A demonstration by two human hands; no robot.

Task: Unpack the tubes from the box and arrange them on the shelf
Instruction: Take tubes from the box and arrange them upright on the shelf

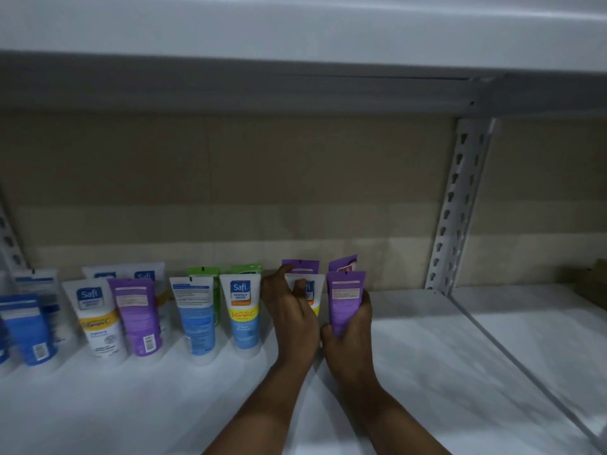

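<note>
While upright, tube (pixel 345 295) in right hand (pixel 350 334)

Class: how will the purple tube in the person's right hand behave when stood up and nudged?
The purple tube is tall and narrow, so it probably tips easily. Its flat crimped top suggests soft, squeezable walls. The right hand grips it alone, so likely light.
</note>
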